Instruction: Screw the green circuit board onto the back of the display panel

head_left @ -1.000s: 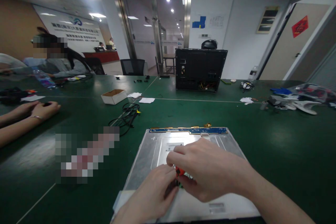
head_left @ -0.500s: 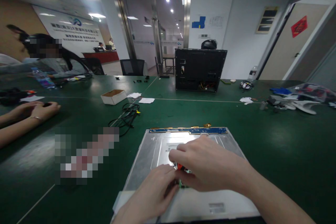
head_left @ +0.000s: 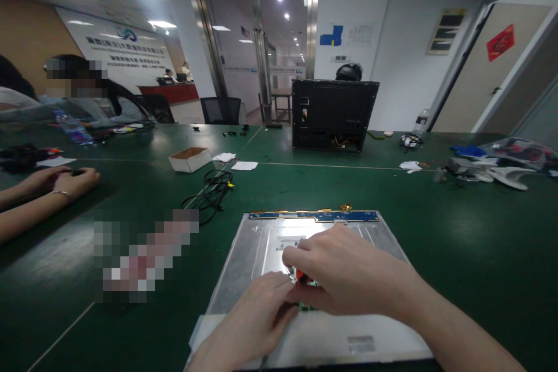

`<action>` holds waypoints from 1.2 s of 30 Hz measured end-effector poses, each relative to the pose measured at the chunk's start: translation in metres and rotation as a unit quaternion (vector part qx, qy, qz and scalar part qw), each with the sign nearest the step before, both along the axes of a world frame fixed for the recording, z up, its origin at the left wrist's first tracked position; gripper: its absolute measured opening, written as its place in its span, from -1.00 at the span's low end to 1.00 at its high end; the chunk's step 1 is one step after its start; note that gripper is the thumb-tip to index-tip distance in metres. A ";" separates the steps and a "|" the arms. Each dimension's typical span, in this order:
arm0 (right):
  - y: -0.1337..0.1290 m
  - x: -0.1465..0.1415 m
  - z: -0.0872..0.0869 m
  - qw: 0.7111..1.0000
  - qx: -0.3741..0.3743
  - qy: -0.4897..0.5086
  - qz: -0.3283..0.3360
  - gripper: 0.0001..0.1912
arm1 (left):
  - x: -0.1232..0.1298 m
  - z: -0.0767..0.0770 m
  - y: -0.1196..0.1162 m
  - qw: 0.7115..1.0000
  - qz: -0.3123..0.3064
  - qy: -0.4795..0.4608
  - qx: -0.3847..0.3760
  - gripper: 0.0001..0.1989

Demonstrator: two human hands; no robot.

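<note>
One silvery, blue-edged panel lies on a green desk, glass doors beyond; my right grip holds something orange; my left grip I cannot tell.

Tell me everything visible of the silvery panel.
The panel looks like silvery metal with a whiter near part: flat, roughly rectangular, with raised lines and a pale label. A blue strip with gold edging runs along its far edge. It lies flat on the green table. The left grip and right grip cover much of its middle, where a green part shows; whether they touch the panel is hidden.
</note>
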State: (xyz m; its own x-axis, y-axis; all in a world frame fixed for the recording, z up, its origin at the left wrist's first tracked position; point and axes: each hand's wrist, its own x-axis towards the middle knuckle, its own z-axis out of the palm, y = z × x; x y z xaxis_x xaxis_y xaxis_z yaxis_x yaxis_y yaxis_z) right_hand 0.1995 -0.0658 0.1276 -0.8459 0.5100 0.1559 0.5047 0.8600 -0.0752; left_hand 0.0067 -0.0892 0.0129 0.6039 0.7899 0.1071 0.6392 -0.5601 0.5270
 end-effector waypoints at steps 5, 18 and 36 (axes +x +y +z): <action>0.002 0.000 0.000 1.000 0.007 -0.005 -0.010 -0.79 | -0.001 0.001 0.002 1.000 -0.016 -0.002 -0.007 -0.86; -0.003 0.001 0.003 1.000 -0.005 -0.006 0.010 -0.91 | 0.000 0.003 0.001 1.000 -0.022 -0.008 -0.009 -0.84; -0.001 0.001 0.002 1.000 -0.009 -0.009 0.007 -0.91 | 0.000 0.004 0.000 0.999 -0.019 -0.019 -0.034 -0.79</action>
